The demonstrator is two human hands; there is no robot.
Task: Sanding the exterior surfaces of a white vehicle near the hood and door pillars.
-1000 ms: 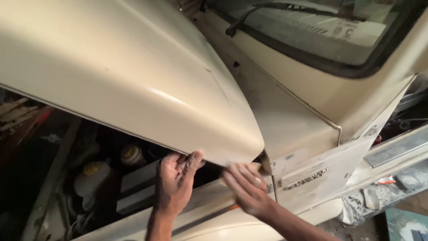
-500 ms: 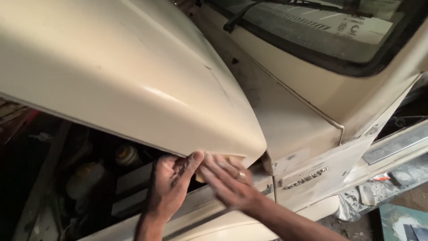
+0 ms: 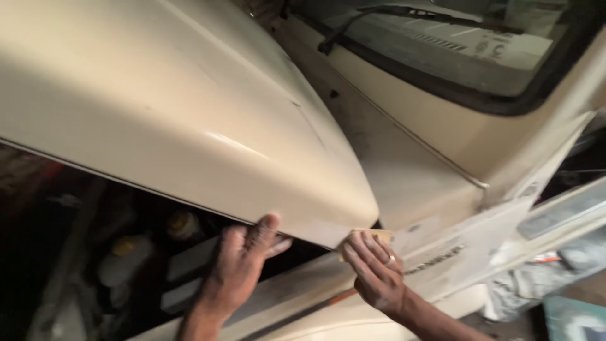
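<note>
Now, starting at my left, the engine bay [image 3: 126, 265] sits dark under the raised hood [image 3: 177, 120], with pale reservoirs [image 3: 123, 256] and yellow caps blurred well to the left of my left hand [image 3: 240, 265]. That hand comes up from below and grips the hood's lower edge, thumb laid on the outer cream skin, fingers curled under the lip and out of sight. Just to the right of that grip, at the hood's rear corner, my right hand [image 3: 375, 271] presses a small tan sanding pad [image 3: 372, 237] flat against the edge; the fingers lie close together on top of it, a ring on one. The pad touches the hood corner and peeks out above my fingertips. Below both hands runs the cream fender [image 3: 303, 290]. Further right and above the grip lie the cowl panel [image 3: 404, 170], the wiper [image 3: 353, 25] and the windshield [image 3: 454, 57].
</note>
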